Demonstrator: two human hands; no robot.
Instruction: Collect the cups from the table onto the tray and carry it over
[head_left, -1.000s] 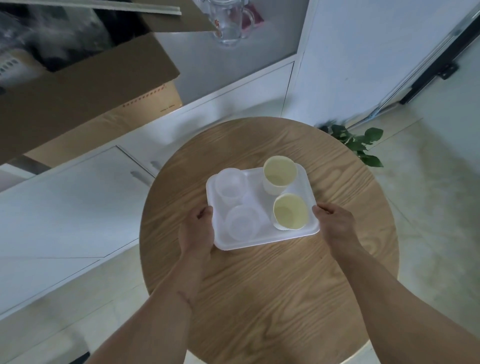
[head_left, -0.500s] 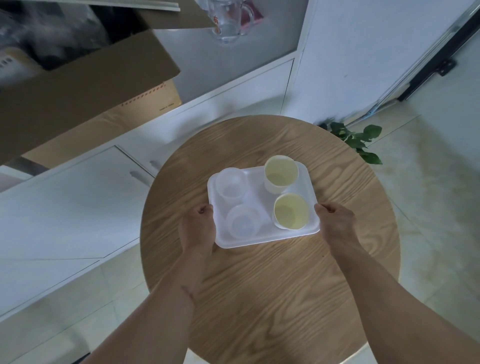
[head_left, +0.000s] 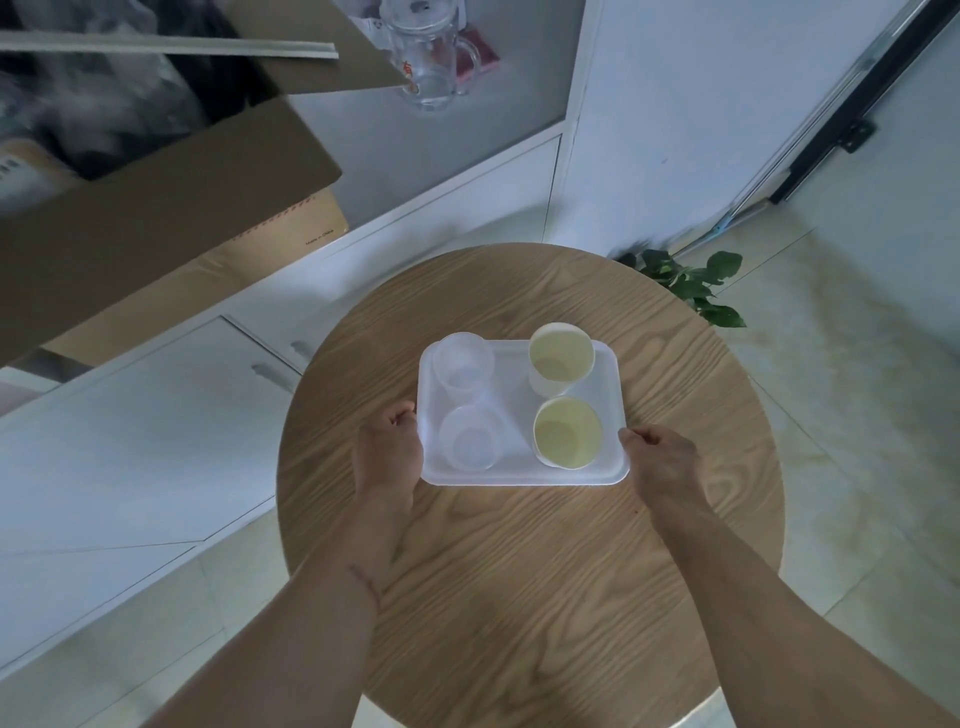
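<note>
White rectangular plastic tray (head_left: 561, 475) mid-frame clamped at both short edges by left hand (head_left: 387, 454) and right hand (head_left: 667, 462); uneven lift likely to tip four light cups.

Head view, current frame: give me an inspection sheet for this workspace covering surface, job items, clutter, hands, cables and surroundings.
Surface: round wooden table, only the tray on it.
Job's things: white tray holds four upright cups: two clear plastic cups on its left half, two paper cups on its right half. No cup left on the bare wood.
Clutter: nothing seen on the table.
Hands: left hand grips the tray's left edge, right hand its right edge.
Cables: nothing seen.
Surroundings: white cabinets, an open cardboard box and a glass mug on top, a green plant on the floor.
</note>
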